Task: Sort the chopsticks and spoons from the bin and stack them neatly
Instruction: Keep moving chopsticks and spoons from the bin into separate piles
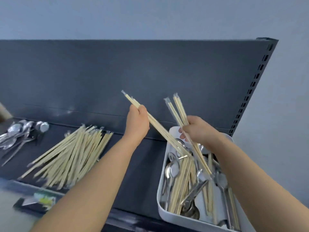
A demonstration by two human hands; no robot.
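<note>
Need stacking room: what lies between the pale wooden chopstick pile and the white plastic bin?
Head view: bare dark shelf, with the left forearm reaching across above it.

We stretch both bare forearms forward and upward, apart at the elbows and closer at the wrists. Our left hand (138, 121) is raised near the back edge of the shelf (133, 164), fingers curled round slanting chopsticks (158, 129). Our right hand (199, 129), toward the shelf's right end, has its knuckles facing us and grips fanned chopsticks (178, 108).
</note>
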